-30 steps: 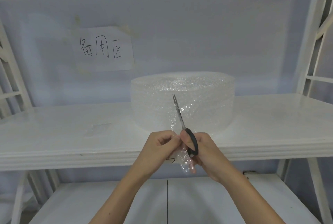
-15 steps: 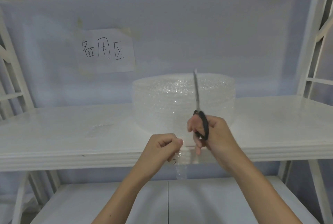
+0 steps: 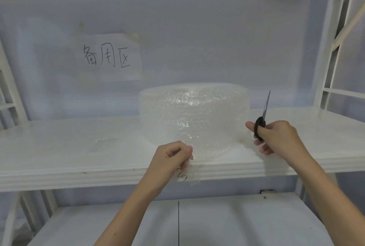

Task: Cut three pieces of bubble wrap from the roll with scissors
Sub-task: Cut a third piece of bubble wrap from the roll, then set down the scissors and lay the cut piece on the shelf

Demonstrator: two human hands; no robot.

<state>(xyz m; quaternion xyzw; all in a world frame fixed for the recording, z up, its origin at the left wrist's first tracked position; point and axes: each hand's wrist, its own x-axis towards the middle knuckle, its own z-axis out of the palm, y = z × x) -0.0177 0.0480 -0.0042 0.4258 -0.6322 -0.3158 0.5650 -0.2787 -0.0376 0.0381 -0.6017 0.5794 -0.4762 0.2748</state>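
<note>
A wide roll of clear bubble wrap (image 3: 194, 111) stands on the white shelf (image 3: 59, 150). Its loose end (image 3: 209, 152) runs forward over the shelf's front edge. My left hand (image 3: 169, 158) pinches that loose end at the front edge, just left of the middle. My right hand (image 3: 276, 137) is off to the right of the roll and holds black-handled scissors (image 3: 262, 115), blades together and pointing up. The scissors are clear of the wrap.
A small clear piece of bubble wrap (image 3: 102, 144) lies flat on the shelf to the left of the roll. A paper sign (image 3: 110, 58) is taped on the back wall. White frame posts stand at both sides, and a lower shelf (image 3: 237, 222) lies below.
My right hand has drawn the scissors out of the wrap and swung them up and to the right, away from the roll. My left hand keeps hold of the loose end.
</note>
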